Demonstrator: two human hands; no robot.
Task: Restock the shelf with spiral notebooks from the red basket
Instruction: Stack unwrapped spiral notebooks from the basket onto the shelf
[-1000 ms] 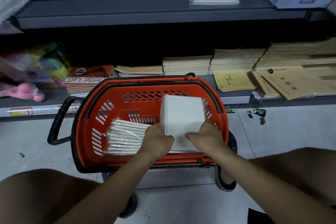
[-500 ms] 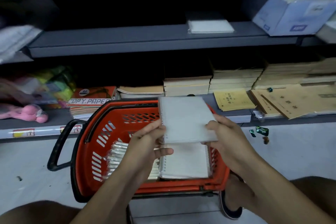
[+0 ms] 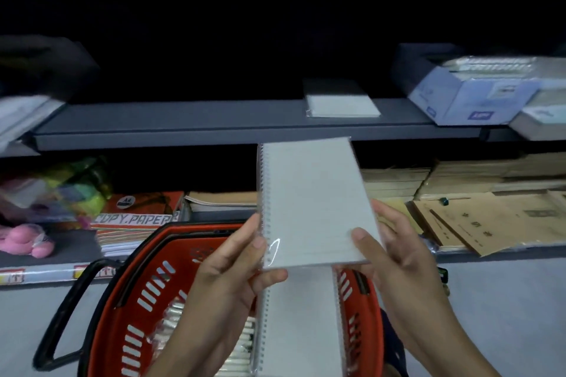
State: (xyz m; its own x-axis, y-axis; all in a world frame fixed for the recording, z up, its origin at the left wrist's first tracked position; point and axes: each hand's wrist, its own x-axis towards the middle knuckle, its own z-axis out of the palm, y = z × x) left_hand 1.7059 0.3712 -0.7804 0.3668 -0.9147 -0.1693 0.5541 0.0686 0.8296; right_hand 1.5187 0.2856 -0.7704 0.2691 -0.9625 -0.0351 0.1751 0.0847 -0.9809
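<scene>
Both hands hold one spiral notebook [image 3: 315, 205] up in the air above the red basket [image 3: 147, 294], in front of the edge of the dark middle shelf [image 3: 190, 125]; it has not been set down. Left hand [image 3: 232, 266] grips the coil-bound edge, thumb on the cover and fingers [image 3: 269, 277] curled beneath the lower corner. Right hand [image 3: 395, 251] grips the opposite edge, thumb on the cover, the rest of it behind. The notebook is in clear wrap, tilted, binding to the left. On the shelf: one shelved notebook [image 3: 343, 105], flat, white, also wrapped, lies alone near the front edge; whether more lie under it I cannot tell. A blue-white box [image 3: 468, 98] stands to its right, well apart from it. In the basket: a further notebook [image 3: 300, 324] lies flat right below the held one, and a row of wrapped stock [image 3: 199, 337] stands on edge to its left. Judgement: the job is early. At most a small start sits on the shelf, one piece is in transit, and most of the load remains in the basket. The bare stretch of shelf beside the shelved notebook looks like the likely drop spot.
</scene>
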